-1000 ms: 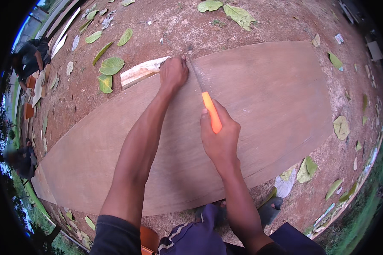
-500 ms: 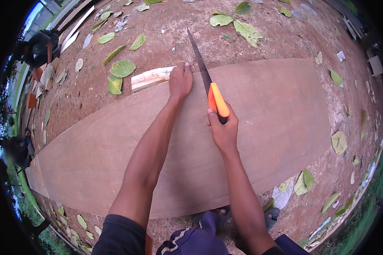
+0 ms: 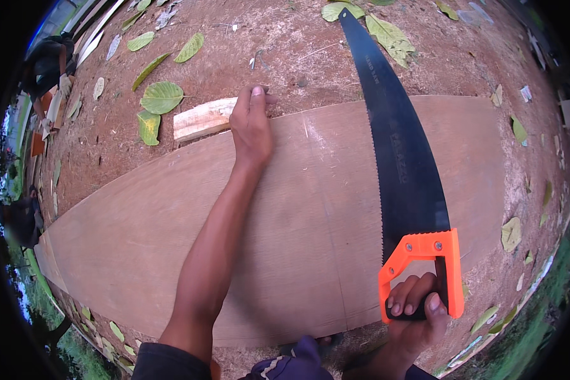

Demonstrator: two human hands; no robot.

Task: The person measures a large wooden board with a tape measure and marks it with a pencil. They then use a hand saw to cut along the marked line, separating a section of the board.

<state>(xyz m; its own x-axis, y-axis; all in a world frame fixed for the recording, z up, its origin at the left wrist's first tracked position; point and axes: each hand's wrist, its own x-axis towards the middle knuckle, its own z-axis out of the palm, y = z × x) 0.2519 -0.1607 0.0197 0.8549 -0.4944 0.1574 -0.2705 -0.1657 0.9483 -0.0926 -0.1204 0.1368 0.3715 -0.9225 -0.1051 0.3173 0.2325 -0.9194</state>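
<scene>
Board (image 3: pixel 285 253) and handsaw (image 3: pixel 402 152), outdoors; cut apparently barely begun.
Board: over bare earth (image 3: pixel 221 73), faint line (image 3: pixel 328 218) across it, apparently mostly uncut; sawdust (image 3: pixel 320 136) near far edge. Handsaw: above board, tip past far edge. Wood block (image 3: pixel 202 119): at far edge. Right hand (image 3: pixel 419 310): wrapped round orange handle (image 3: pixel 453 272). Left hand (image 3: pixel 252 132): at block and board edge, grip uncertain.

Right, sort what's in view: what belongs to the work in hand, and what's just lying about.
In the work:
- orange-handled saw, in the right hand
- brown board
- pale wood piece, seemingly, with the left hand at its end

Lying about:
- green leaf
- yellowing leaf
- small pale scrap
</scene>
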